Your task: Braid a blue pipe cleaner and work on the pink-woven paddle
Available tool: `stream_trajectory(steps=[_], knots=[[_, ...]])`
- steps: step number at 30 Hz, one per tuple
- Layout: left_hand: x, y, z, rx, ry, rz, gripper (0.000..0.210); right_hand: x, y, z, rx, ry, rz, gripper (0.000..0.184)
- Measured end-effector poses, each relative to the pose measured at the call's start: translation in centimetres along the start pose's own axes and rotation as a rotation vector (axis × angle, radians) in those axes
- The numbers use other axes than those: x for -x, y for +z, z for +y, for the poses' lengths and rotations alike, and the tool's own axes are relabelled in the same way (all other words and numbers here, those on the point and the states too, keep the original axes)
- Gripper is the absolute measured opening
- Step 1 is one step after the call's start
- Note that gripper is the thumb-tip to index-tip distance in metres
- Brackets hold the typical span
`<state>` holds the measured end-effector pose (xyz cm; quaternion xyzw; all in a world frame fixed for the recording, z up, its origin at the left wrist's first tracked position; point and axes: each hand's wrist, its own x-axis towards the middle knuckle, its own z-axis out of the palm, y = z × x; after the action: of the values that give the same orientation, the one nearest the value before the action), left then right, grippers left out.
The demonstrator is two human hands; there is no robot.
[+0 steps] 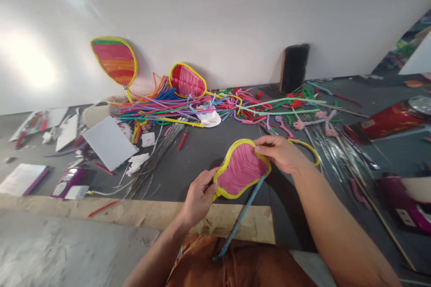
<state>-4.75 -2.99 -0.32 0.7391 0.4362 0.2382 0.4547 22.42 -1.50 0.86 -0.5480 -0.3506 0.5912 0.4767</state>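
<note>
Between my hands is a pink panel bordered by yellow pipe cleaner, held above the table's near edge. My left hand pinches its lower left rim. With thumb and fingers closed, my right hand grips the upper right rim. A light blue pipe cleaner hangs from the panel's right side down towards my lap. Against the white board lean two similar yellow-rimmed shapes: a striped one and a smaller pink and red one.
Loose pipe cleaners are heaped along the back. A phone leans on the board. To the right lie a red can, yellow-handled scissors and thin wires. A white card and a purple power strip are on the left.
</note>
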Motion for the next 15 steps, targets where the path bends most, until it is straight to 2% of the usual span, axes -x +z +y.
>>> stream_trajectory(steps=[3,5,11,15], knots=[[0.7,-0.7,-0.4,-0.037,0.027,-0.007,0.037,0.1,0.2,-0.2,-0.05,0.072,-0.09,0.026],[0.9,-1.0,-0.5,-0.061,0.037,-0.006,0.037,0.1,0.6,-0.2,0.004,0.056,-0.095,0.025],[1.0,-1.0,0.4,-0.129,0.038,0.022,0.041,-0.1,2.3,0.5,0.405,-0.232,0.074,0.021],[0.7,-0.9,0.5,-0.105,0.027,0.055,0.041,0.3,3.1,1.1,0.611,-0.394,0.179,0.026]])
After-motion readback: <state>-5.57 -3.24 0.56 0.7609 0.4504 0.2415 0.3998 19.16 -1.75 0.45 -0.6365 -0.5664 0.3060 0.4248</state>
